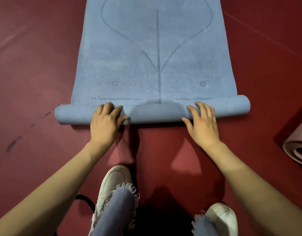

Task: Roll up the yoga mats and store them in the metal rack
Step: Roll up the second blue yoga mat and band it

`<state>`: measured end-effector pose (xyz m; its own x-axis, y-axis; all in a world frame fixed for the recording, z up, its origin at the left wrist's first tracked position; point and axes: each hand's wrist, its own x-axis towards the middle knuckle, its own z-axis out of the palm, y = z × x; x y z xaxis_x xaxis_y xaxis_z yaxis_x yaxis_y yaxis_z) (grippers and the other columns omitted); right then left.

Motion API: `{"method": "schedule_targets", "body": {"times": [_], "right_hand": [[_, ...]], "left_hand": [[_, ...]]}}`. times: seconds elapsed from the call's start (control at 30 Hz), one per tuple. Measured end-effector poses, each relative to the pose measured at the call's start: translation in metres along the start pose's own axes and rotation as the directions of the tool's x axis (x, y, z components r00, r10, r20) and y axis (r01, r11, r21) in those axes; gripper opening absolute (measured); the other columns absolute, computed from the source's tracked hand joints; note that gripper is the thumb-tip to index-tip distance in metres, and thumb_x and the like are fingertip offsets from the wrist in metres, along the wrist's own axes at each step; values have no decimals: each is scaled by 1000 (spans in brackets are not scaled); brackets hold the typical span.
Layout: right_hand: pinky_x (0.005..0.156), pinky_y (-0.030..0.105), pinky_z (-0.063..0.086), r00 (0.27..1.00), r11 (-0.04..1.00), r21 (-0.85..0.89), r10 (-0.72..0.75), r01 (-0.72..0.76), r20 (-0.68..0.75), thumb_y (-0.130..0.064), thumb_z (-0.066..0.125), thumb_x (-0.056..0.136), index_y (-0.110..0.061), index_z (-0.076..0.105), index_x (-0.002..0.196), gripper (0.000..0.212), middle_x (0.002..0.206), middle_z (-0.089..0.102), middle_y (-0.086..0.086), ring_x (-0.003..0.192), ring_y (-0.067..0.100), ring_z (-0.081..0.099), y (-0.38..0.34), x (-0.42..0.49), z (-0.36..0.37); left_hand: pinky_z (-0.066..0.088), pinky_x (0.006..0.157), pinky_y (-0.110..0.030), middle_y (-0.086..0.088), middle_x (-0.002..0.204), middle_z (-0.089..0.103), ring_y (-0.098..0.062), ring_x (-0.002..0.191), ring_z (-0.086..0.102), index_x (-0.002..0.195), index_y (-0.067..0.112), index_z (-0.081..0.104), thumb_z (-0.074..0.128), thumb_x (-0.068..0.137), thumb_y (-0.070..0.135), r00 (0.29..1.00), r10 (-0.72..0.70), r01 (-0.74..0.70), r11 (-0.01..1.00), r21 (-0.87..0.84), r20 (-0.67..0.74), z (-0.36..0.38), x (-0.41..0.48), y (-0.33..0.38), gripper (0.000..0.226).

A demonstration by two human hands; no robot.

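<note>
A blue yoga mat (152, 48) with printed alignment lines lies flat on the dark red floor and runs away from me. Its near end is wound into a low roll (155, 113) that spans the mat's full width. My left hand (106, 123) rests on top of the roll left of centre, fingers curved over it and thumb along the near side. My right hand (202, 122) rests on the roll right of centre in the same way. No metal rack is in view.
A rolled pink mat (298, 147) lies at the right edge, its open spiral end facing left. My two white shoes (112, 181) and frayed jeans stand just behind the roll. A black strap (85, 200) lies by the left shoe. Red floor (27, 74) surrounds the mat.
</note>
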<state>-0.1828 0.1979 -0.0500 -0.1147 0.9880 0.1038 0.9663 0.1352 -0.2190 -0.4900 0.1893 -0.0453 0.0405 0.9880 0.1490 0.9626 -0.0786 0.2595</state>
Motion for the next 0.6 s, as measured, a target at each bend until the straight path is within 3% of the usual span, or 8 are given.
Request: {"method": "schedule_targets", "body": {"times": [0.17, 0.27, 0.37, 0.47, 0.6], "right_hand": [[92, 53, 43, 998, 998, -26, 55, -56, -27, -45, 41, 86, -13, 64, 115, 50, 117, 52, 25, 110, 40, 43, -5, 10, -2], [89, 50, 44, 1000, 999, -43, 25, -26, -3, -48, 37, 88, -15, 61, 121, 53, 120, 51, 23, 109, 36, 36, 0, 14, -2], [89, 49, 45, 1000, 999, -41, 10, -11, -14, -46, 37, 88, -12, 58, 120, 52, 115, 52, 22, 104, 38, 38, 1, 25, -2], [87, 50, 47, 995, 997, -46, -58, 55, -82, -39, 42, 87, -15, 59, 107, 36, 107, 52, 22, 98, 34, 38, 0, 27, 1], [87, 58, 45, 989, 994, 16, -104, 106, -101, -33, 47, 87, -15, 62, 101, 28, 101, 53, 21, 96, 29, 35, 4, 27, 3]], "left_hand": [[40, 85, -38, -14, 106, 55, -30, 102, 42, 111, 7, 58, 55, 83, 53, 1000, 0, -1, 995, -95, -9, -2, -4, 2, 54], [47, 87, -46, -16, 118, 52, -33, 107, 44, 115, 7, 58, 71, 79, 39, 997, 64, -60, 993, -98, 33, -1, -6, -6, 49], [42, 96, -55, -23, 131, 45, -42, 112, 43, 120, 8, 57, 67, 79, 33, 995, 85, -83, 996, -39, 55, 1, 0, -11, 49], [38, 94, -50, -19, 120, 52, -35, 106, 37, 114, 8, 60, 56, 75, 36, 994, 112, -112, 992, 52, 7, -1, 2, -8, 49], [33, 90, -37, -18, 105, 59, -29, 98, 37, 116, 2, 62, 57, 77, 32, 993, 119, -120, 993, -14, -13, 0, 3, -9, 50]]}}
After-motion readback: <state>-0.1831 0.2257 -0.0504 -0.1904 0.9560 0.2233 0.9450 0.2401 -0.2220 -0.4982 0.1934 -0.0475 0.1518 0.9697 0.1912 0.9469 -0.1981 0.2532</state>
